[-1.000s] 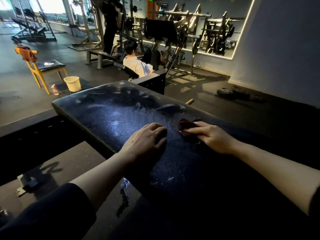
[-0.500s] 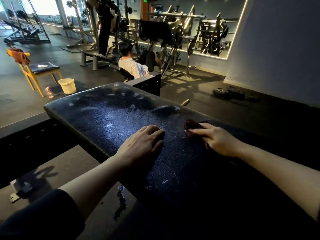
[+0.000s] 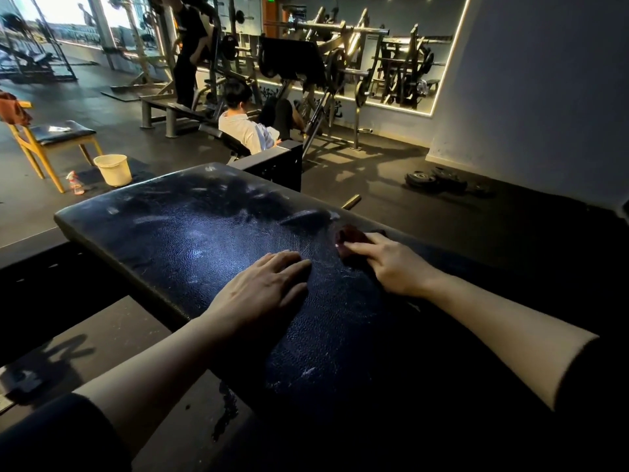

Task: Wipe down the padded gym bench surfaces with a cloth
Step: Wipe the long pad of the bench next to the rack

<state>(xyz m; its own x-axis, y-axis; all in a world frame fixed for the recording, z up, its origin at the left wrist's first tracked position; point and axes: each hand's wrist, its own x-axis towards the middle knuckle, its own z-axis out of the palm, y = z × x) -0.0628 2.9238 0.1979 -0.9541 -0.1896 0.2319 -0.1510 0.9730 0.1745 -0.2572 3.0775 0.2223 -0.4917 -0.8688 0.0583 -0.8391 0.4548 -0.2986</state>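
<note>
Two hands — left (image 3: 263,290), right (image 3: 391,264) — one cloth (image 3: 350,240), one bench pad (image 3: 163,240), one bucket (image 3: 113,169), one chair (image 3: 51,139)

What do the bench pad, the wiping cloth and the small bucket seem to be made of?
Bench pad: likely black vinyl or leather, with a grained, glossy surface. Cloth: dark red soft fabric, bunched under the right hand. Bucket: probably cream plastic, smooth and matte.

Black padded bench (image 3: 190,240) across frame centre, streaked with smears. Left hand (image 3: 262,291) flat on pad, fingers straight. Right hand (image 3: 391,264) pressing dark red cloth (image 3: 350,238) at pad's far edge. Cream bucket (image 3: 113,169), yellow chair (image 3: 44,144) at left.
</note>
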